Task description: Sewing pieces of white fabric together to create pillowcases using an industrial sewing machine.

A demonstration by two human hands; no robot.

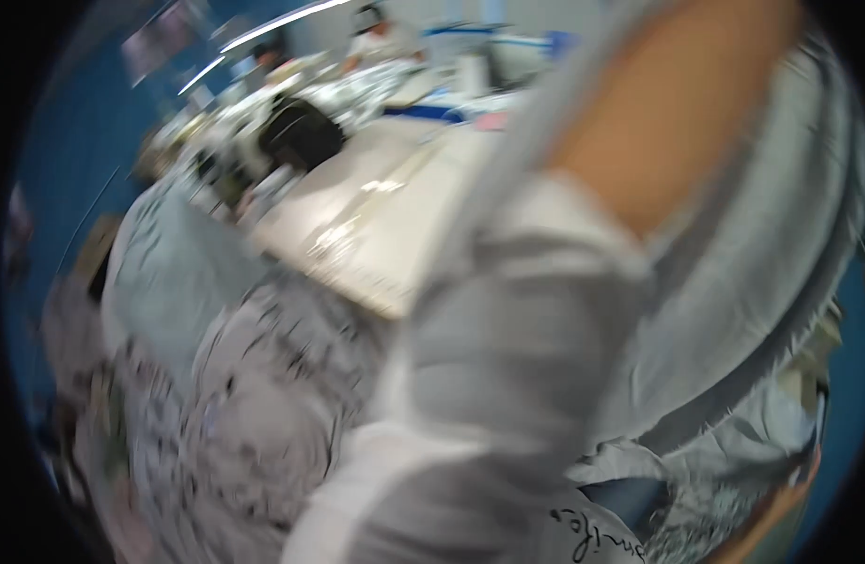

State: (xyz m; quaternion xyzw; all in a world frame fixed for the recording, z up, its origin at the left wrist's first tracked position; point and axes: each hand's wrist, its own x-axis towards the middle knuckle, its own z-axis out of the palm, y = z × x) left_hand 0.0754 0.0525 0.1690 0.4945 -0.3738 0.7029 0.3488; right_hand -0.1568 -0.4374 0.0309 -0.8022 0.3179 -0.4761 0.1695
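A raised arm of mine, apparently the left, crosses the picture from the lower middle to the upper right. It shows a blurred grey-and-white sleeve (517, 348) and a bare forearm (677, 103); its hand is beyond the frame. Behind and right of this arm hangs a large piece of grey fabric (733, 273) with a frayed lower edge. Whether a hand holds the fabric is hidden. At the lower right rim a strip of bare skin (794, 508), perhaps my right forearm, shows without a recognisable hand.
A pale sewing table (404, 207) carries a dark sewing machine part (301, 132) and shiny clear tape. Heaps of grey cloth (263, 414) lie at the left, with a light blue-grey cloth (179, 273) beside them. Farther back, a person (381, 42) sits among more cloth.
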